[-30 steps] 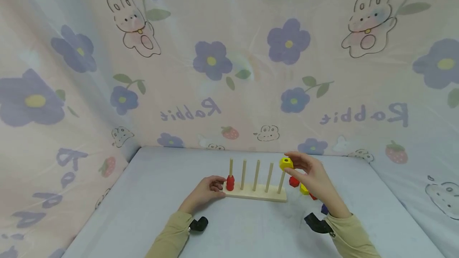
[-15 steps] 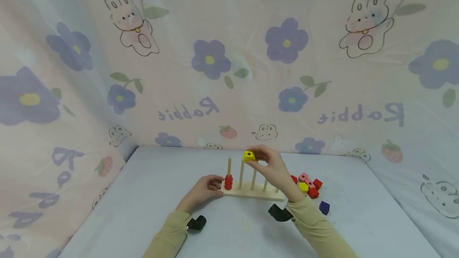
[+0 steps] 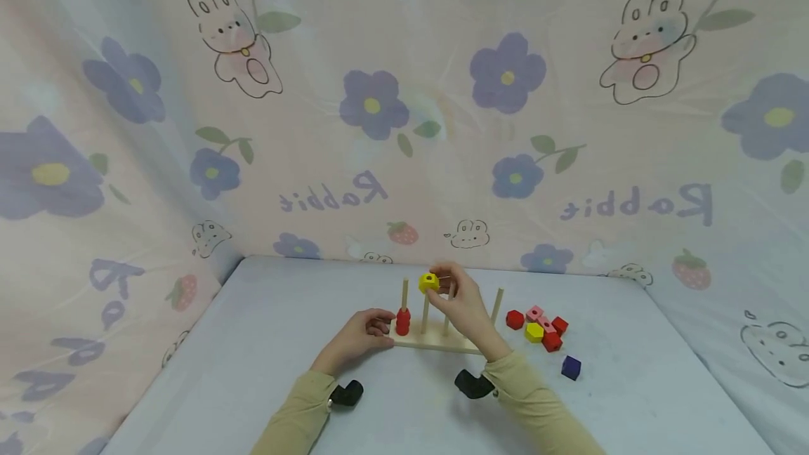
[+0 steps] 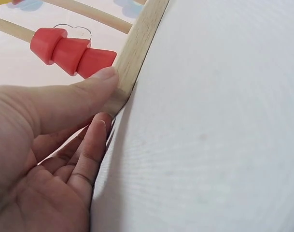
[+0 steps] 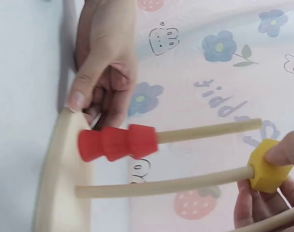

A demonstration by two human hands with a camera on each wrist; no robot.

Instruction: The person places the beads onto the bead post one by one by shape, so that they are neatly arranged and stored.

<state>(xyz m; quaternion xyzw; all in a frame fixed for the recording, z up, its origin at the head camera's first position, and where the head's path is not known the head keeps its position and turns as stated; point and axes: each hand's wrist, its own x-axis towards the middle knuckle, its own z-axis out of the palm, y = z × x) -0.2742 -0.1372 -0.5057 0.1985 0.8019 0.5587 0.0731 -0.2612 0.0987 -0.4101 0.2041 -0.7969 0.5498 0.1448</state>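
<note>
At tip of 2nd peg (image 5: 171, 187) from left, yellow bead (image 3: 428, 283) pinched by right hand (image 3: 461, 305). Left hand (image 3: 359, 335) grips left end of wooden base (image 3: 436, 342). 3 red beads (image 3: 403, 322) stacked on leftmost peg (image 3: 405, 293). Loose beads (image 3: 534, 333), various colours, lie right of base.

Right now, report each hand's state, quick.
Left hand: holding the wooden base by its end.
Right hand: holding a yellow bead at a peg's top.

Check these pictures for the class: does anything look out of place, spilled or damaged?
The word "Rabbit" on the backdrop cloth runs right to left, which reads backwards. Less striking, the purple block lies apart from the other loose blocks. I see nothing spilled or damaged; the red beads sit on their peg.
</note>
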